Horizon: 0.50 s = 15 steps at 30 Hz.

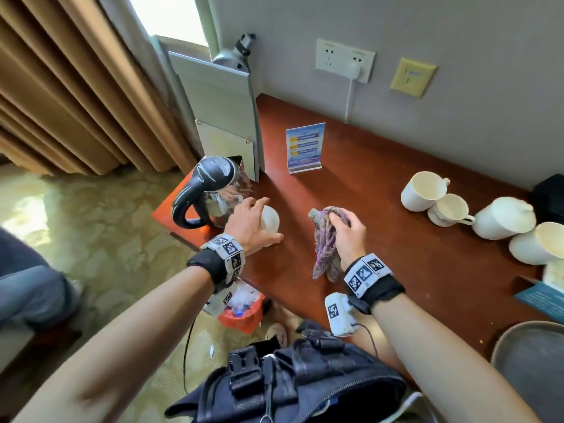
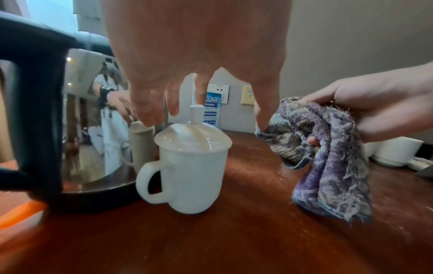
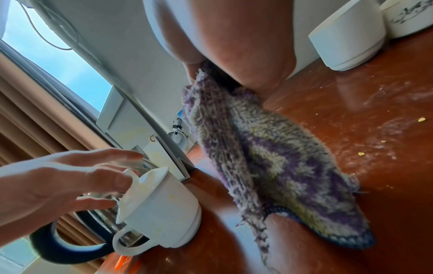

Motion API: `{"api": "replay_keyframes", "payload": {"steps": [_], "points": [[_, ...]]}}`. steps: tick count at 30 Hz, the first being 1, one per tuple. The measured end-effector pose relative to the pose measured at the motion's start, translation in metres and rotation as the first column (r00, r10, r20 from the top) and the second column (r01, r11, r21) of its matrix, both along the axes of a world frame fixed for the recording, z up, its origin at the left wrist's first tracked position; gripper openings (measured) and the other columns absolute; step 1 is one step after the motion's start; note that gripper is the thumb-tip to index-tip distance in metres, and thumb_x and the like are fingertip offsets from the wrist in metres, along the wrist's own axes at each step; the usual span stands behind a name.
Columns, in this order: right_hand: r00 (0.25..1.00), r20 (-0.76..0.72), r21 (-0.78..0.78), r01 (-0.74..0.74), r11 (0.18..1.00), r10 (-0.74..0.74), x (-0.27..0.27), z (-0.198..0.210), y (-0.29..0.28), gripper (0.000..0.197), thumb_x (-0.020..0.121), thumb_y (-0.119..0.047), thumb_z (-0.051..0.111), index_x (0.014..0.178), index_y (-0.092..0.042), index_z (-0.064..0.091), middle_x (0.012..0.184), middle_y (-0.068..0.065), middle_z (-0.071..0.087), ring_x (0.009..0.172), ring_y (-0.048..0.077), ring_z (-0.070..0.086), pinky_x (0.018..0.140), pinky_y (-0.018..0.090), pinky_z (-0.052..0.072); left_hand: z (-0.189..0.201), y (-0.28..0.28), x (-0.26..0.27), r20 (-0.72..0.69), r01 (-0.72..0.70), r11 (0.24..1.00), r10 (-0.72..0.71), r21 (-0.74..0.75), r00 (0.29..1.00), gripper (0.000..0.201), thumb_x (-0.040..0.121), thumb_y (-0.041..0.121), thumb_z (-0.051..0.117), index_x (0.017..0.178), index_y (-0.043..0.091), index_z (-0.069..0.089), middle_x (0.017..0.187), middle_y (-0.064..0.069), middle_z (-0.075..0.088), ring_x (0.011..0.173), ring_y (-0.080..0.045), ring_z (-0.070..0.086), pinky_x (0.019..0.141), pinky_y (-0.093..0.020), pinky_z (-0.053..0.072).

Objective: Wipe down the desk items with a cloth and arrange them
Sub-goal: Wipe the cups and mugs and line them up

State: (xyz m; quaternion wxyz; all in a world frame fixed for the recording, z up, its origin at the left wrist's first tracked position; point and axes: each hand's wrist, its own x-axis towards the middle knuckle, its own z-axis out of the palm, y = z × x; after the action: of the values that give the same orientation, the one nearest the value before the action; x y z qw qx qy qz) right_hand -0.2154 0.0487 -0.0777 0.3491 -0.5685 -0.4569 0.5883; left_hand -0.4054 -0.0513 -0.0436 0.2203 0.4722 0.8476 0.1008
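We stand at the desk [image 1: 381, 227]; the lidded mug [image 2: 189, 166] sits beside the kettle [image 1: 210, 190]. Our left hand [image 1: 248, 224] hovers over it, fingers loose and empty; our right hand [image 1: 348, 233] clutches the cloth [image 1: 328, 239]. Next, probably, grasping the mug for wiping.

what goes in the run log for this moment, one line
left hand open above lidded mug | right hand grips cloth | desk dusty
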Motion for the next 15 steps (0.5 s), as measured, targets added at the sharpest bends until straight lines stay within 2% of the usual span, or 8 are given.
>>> {"api": "replay_keyframes", "payload": {"steps": [3, 11, 15], "points": [[1.0, 0.022, 0.0, -0.02, 1.0, 0.02, -0.008, -0.006, 0.0, 0.022, 0.09, -0.016, 0.065, 0.111, -0.011, 0.069, 0.107, 0.006, 0.072, 0.103, 0.023, 0.067, 0.098, 0.042, 0.053, -0.009, -0.008, -0.006, 0.032, -0.005, 0.999, 0.006, -0.045, 0.999, 0.102, 0.069, 0.055, 0.081, 0.152, 0.025, 0.03, 0.15, -0.007, 0.034, 0.136, -0.031, 0.038, 0.11, -0.046, 0.04], [0.998, 0.046, -0.002, -0.041, 0.999, 0.041, -0.015, -0.01, 0.0, 0.018, 0.091, -0.015, 0.065, 0.108, -0.012, 0.07, 0.104, 0.005, 0.072, 0.101, 0.022, 0.068, 0.097, 0.042, 0.054, -0.023, -0.008, -0.019, 0.099, -0.043, 0.998, 0.048, -0.051, 0.994, 0.103, 0.073, 0.046, 0.083, 0.153, 0.017, 0.024, 0.149, -0.01, 0.036, 0.135, -0.032, 0.039, 0.108, -0.048, 0.04], [0.996, 0.068, 0.0, -0.055, 0.998, 0.055, -0.011, -0.013, 0.002, 0.015, 0.088, -0.02, 0.066, 0.103, -0.019, 0.07, 0.103, 0.002, 0.073, 0.101, 0.021, 0.068, 0.097, 0.045, 0.053, -0.026, -0.004, -0.023, 0.112, -0.024, 0.997, 0.033, -0.077, 0.993, 0.102, 0.075, 0.046, 0.082, 0.154, 0.016, 0.024, 0.151, -0.01, 0.035, 0.136, -0.033, 0.039, 0.109, -0.049, 0.039]]}}
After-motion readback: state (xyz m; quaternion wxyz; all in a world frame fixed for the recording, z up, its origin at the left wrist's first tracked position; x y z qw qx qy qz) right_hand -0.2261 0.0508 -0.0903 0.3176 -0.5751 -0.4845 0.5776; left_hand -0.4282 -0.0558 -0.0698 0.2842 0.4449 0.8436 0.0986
